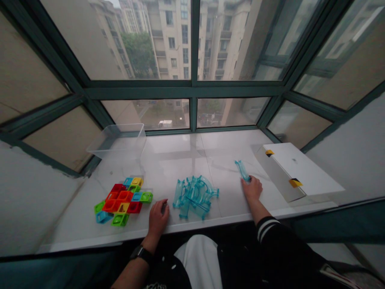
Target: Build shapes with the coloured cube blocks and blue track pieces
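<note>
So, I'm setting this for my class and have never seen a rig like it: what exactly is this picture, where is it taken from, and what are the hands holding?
There is no machine here. One camera, worn on a person's head, looks down at their own bare hands above a white windowsill. The left hand, with a black wristwatch, rests empty beside a heap of clear blue track pieces. The right hand touches a single clear blue track piece; I cannot tell if it grips it. Also on the sill are colourful square plastic blocks, a clear plastic box and a white carton.
</note>
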Demonstrator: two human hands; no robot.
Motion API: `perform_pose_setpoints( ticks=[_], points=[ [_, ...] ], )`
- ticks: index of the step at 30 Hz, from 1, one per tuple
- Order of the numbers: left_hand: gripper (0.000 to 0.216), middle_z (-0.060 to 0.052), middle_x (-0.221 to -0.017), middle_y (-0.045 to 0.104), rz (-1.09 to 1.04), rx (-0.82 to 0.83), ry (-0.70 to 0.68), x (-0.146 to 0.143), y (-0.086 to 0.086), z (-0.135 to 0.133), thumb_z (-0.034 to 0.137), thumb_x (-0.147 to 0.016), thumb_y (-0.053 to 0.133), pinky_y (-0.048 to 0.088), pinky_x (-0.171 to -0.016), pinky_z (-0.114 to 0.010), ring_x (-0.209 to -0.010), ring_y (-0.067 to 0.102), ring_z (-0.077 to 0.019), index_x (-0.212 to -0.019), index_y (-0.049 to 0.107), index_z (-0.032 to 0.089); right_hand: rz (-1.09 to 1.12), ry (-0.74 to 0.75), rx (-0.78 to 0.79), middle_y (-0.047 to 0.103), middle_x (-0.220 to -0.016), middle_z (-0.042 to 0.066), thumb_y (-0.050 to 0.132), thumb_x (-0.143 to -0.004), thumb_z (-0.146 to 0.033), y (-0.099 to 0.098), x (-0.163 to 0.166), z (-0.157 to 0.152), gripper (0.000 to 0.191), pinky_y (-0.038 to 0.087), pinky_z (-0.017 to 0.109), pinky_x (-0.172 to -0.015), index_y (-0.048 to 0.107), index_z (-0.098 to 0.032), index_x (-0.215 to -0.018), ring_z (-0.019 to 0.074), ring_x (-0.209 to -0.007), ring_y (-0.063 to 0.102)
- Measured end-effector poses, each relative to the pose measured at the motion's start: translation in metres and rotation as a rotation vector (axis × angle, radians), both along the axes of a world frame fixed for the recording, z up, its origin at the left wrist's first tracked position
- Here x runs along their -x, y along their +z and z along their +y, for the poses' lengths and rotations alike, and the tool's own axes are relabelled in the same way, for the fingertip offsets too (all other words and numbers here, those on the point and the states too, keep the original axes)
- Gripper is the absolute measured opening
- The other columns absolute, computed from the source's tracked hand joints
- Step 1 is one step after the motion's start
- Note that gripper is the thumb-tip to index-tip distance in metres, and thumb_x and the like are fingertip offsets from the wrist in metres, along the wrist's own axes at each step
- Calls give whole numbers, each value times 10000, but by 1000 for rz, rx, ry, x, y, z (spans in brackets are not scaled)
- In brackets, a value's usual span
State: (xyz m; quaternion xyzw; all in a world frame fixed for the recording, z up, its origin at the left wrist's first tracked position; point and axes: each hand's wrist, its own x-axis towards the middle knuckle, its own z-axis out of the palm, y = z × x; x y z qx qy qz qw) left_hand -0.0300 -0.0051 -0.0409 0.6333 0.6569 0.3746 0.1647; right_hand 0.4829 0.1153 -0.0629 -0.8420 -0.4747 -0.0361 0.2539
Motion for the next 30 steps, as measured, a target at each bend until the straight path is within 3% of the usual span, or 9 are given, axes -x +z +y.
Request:
perform_pose_setpoints(
  ticks=[11, 15, 20, 24, 30],
  points=[
    [272, -103, -1101, 739, 33, -9, -9, 1, -3, 0, 347, -928, 539, 540, -980, -481, -1055, 687, -302, -1116, 682, 211, 10, 1, -33, 679, -1200, 190, 669, -873, -519, -2, 0, 1, 568, 440, 430, -923, 653, -142, -1298, 344, -1084, 586],
    [272, -99, -1089, 740, 60, -46, -6, 2, -7, 1, 339, -929, 534, 553, -966, -478, -1039, 691, -294, -1113, 685, 208, 44, 13, -208, 656, -1232, 233, 656, -833, -554, 0, -2, -1, 695, 452, 482, -964, 597, -96, -1352, 371, -1114, 577],
    [259, -95, -1084, 740, 78, -67, -9, 0, -7, 0, 302, -927, 536, 561, -953, -477, -1027, 693, -289, -1119, 687, 216, 108, 83, -407, 660, -1201, 242, 562, -868, -516, 1, 8, -10, 646, 440, 531, -1044, 596, -65, -1330, 377, -1150, 574],
    [261, -98, -1087, 734, 69, -67, -5, -2, -6, -1, 267, -923, 540, 555, -967, -480, -1047, 682, -288, -1134, 682, 211, 245, 357, -383, 691, -1145, 184, 542, -918, -469, 6, 51, -20, 542, 491, 509, -1003, 600, -111, -1322, 332, -1092, 625],
    [267, -96, -1089, 728, 62, -55, -11, -2, -7, -3, 238, -915, 547, 550, -957, -476, -1043, 675, -285, -1148, 675, 217, 276, 943, -89, 721, -1264, 107, 610, -938, -409, 29, 120, -26, 418, 471, 517, -1092, 670, -248, -1319, 312, -1207, 634]
  ],
)
